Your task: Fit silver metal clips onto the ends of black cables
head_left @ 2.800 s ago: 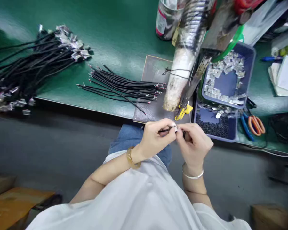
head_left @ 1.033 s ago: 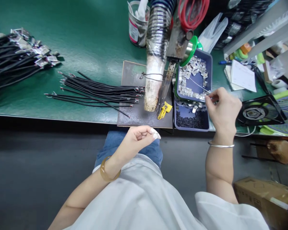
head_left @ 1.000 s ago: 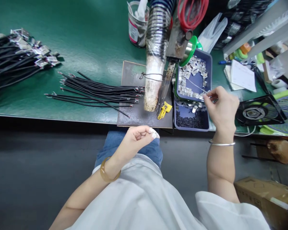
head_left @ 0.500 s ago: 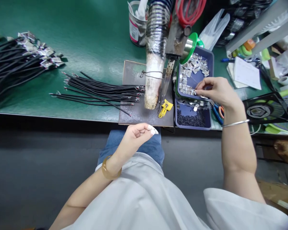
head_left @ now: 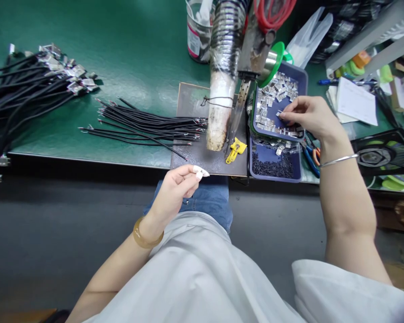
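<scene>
My right hand [head_left: 301,114] is over the upper blue tray [head_left: 301,80], pinching a small silver metal connector [head_left: 278,113] between thumb and forefinger. Many more such connectors [head_left: 264,105] lie in that tray, some in rows. At the bench's front edge, my left hand [head_left: 182,181] is closed in a pinch, with white covers on its fingertips; whether anything is between them is hidden. Beyond it, a bundle of cut black cables [head_left: 148,121] with stripped ends lies partly on a brown board [head_left: 191,101].
A soldering iron [head_left: 237,112] and a wrapped duct hose [head_left: 218,112] hang over the board, beside a yellow tool [head_left: 235,150]. A lower tray [head_left: 272,168] holds small black pieces. Pliers [head_left: 311,159] and a fan [head_left: 377,152] are right; cables with connectors [head_left: 63,72] are piled left.
My right hand has moved away from the tray's near edge with a connector in its fingers. My left hand has shifted left, still pinched. The view has shifted slightly.
</scene>
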